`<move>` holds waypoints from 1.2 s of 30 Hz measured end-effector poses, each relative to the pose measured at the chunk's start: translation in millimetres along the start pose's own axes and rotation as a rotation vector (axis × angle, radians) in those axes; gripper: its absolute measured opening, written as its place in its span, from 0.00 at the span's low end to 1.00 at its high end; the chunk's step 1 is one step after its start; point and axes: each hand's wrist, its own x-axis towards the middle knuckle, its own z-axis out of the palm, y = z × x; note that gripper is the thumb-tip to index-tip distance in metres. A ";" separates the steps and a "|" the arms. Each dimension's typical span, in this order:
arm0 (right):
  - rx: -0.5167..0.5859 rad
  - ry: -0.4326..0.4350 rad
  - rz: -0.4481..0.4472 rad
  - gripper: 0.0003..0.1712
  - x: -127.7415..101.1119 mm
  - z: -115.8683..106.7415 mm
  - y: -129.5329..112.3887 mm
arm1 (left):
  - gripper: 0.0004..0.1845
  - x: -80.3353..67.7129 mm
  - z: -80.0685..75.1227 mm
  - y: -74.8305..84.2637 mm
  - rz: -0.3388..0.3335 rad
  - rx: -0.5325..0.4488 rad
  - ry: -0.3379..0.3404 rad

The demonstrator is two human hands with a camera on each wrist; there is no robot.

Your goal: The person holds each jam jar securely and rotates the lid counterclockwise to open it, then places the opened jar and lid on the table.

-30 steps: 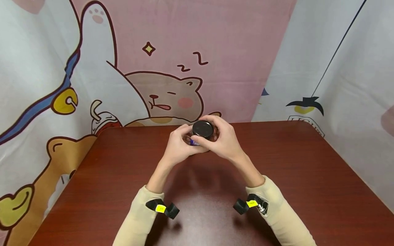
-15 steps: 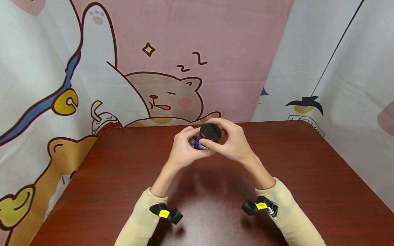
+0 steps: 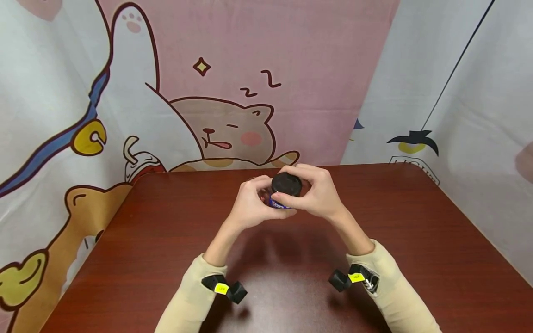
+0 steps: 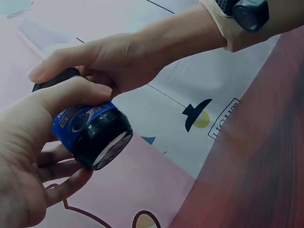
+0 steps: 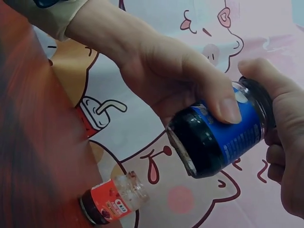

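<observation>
A glass jar (image 4: 88,124) with a blue label and dark contents is held up over the table, tilted in both wrist views. My left hand (image 3: 251,203) wraps its fingers and thumb around the jar's body. At the top, the fingers and thumb of my right hand (image 3: 319,193) grip the black lid (image 3: 286,184), which sits on the jar's mouth. The right wrist view shows the lid's rim between that hand's thumb and curled fingers. Much of the jar is covered by the hands in the head view.
A second glass jar (image 5: 114,198) with a red label, its top uncovered, stands on the table near its far edge; the hands mostly hide it in the head view. The brown table (image 3: 166,240) ends at a cartoon-print cloth (image 3: 325,92) behind and beside it.
Both hands and the blue-labelled jar have shifted a little right and nearer to me, mostly in the first half second. The grip on jar and lid is kept.
</observation>
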 end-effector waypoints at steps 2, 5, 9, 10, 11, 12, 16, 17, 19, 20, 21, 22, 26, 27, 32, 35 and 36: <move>0.016 -0.007 -0.009 0.20 -0.6 -0.8 1.0 | 0.20 0.3 -0.3 0.7 -0.002 -0.013 -0.020; 0.033 -0.022 -0.006 0.20 -1.2 -1.9 1.1 | 0.20 0.6 -1.4 1.2 -0.002 -0.033 -0.048; 0.078 -0.072 -0.002 0.20 -1.6 -3.8 -2.0 | 0.21 0.5 -4.0 0.5 0.038 -0.133 -0.124; 0.088 -0.087 -0.002 0.21 -1.5 -4.6 -2.6 | 0.21 0.7 -4.9 0.6 0.052 -0.161 -0.144; 0.100 -0.102 -0.003 0.21 -1.2 -5.4 -3.3 | 0.21 1.0 -6.0 1.2 0.065 -0.190 -0.165; 0.107 -0.119 -0.004 0.21 -0.9 -6.3 -3.9 | 0.22 1.2 -6.7 1.7 0.073 -0.220 -0.187; 0.132 -0.175 -0.009 0.22 0.6 -9.5 -4.8 | 0.22 1.7 -9.5 4.2 0.054 -0.259 -0.237; 0.144 -0.189 -0.011 0.22 0.7 -10.1 -4.7 | 0.23 1.5 -10.1 4.4 0.042 -0.261 -0.248; 0.159 -0.214 -0.017 0.21 1.0 -11.1 -4.1 | 0.23 0.9 -11.1 4.5 0.014 -0.259 -0.265; 0.160 -0.226 -0.022 0.21 1.1 -11.5 -3.7 | 0.24 0.5 -11.7 4.3 0.003 -0.256 -0.272; 0.151 -0.233 -0.029 0.21 1.3 -11.9 -3.4 | 0.24 0.2 -12.3 4.0 -0.003 -0.253 -0.276; 0.136 -0.237 -0.035 0.22 1.5 -12.6 -3.1 | 0.23 0.0 -12.5 3.7 -0.006 -0.251 -0.276; 0.049 -0.238 -0.044 0.32 2.4 -16.5 -2.7 | 0.22 0.3 -12.1 2.7 0.010 -0.205 -0.253; 0.031 -0.234 -0.036 0.34 2.7 -17.5 -2.8 | 0.21 0.6 -11.7 2.9 0.014 -0.185 -0.240; -0.010 -0.222 0.032 0.36 2.4 -20.9 -2.4 | 0.19 1.1 -9.4 5.3 0.002 -0.055 -0.162; -0.034 -0.202 0.063 0.36 2.3 -21.8 -2.2 | 0.19 1.1 -7.2 6.8 -0.024 -0.010 -0.122; -0.045 -0.192 0.071 0.36 2.2 -22.0 -2.1 | 0.19 1.1 -6.4 7.4 -0.035 0.001 -0.108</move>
